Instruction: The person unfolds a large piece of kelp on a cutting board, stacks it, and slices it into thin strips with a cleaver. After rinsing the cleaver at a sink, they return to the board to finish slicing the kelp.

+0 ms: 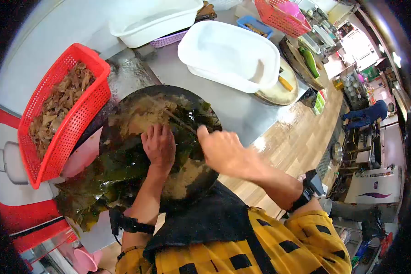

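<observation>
Wide, wet, dark green sheets of kelp (pixel 123 166) lie over a round chopping board (pixel 182 180) and hang past its left side. My left hand (pixel 160 146) presses on the kelp near the middle of the board, its fingers bent and close together. At the board's right side my right hand (pixel 223 150), slightly blurred, is closed around the handle of a knife, which the fist hides. The knife's blade (pixel 180 121) slants up and left from that fist, low over the kelp.
A red basket (pixel 89 98) of brown pieces stands at the left. Behind the board are a white tub (pixel 228 55), another white tub (pixel 155 23) and a round board with a yellow-handled knife (pixel 285 83). Farther right, a person (pixel 367 114) bends over.
</observation>
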`<act>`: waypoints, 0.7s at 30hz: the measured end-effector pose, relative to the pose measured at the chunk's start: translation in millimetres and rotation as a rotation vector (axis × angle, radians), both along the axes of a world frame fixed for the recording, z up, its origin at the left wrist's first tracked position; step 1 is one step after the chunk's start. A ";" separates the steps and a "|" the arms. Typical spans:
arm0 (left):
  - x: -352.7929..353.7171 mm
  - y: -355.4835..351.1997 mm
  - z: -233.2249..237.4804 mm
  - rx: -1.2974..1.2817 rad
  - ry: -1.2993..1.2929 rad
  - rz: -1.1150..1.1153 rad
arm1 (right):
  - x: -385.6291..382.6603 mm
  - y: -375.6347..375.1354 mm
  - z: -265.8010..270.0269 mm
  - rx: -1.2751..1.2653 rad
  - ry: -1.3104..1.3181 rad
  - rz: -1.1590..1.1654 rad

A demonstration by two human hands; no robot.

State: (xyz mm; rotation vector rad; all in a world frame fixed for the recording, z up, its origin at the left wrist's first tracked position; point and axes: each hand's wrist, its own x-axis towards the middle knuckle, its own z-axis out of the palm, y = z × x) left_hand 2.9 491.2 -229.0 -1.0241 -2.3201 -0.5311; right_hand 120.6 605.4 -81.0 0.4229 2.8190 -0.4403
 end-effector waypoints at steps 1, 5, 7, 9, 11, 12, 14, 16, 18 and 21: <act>-0.2 -0.5 2.0 -0.002 0.019 -0.003 | 6.1 -4.7 -1.6 0.000 -0.002 -0.001; -7.3 1.2 -13.4 0.009 0.087 0.017 | 9.2 -7.4 -32.1 0.004 -0.024 0.053; -9.5 -3.0 -26.0 -0.065 0.072 0.023 | -7.1 -4.2 -79.2 -0.012 0.033 0.073; -13.3 -2.6 -28.4 -0.130 0.067 0.041 | -27.1 -2.7 -81.1 0.001 0.049 0.079; -12.2 -2.9 -25.7 -0.092 0.143 0.016 | -29.0 6.9 -79.5 -0.023 0.075 0.024; -9.3 -2.9 -18.0 -0.086 0.149 0.020 | -27.5 12.6 -67.5 -0.050 0.038 0.017; -5.0 0.7 -1.3 -0.013 0.050 0.022 | -16.4 12.2 -38.3 -0.055 -0.061 -0.017; -3.3 0.4 -4.9 0.029 0.042 0.011 | -5.5 6.3 -22.8 -0.096 -0.111 0.003; -10.5 1.8 -14.5 0.073 0.049 -0.011 | 3.9 -0.4 -33.3 -0.077 -0.133 0.057; -11.0 -2.4 -32.6 -0.007 0.144 0.016 | -33.9 -11.9 -71.7 -0.018 -0.042 0.077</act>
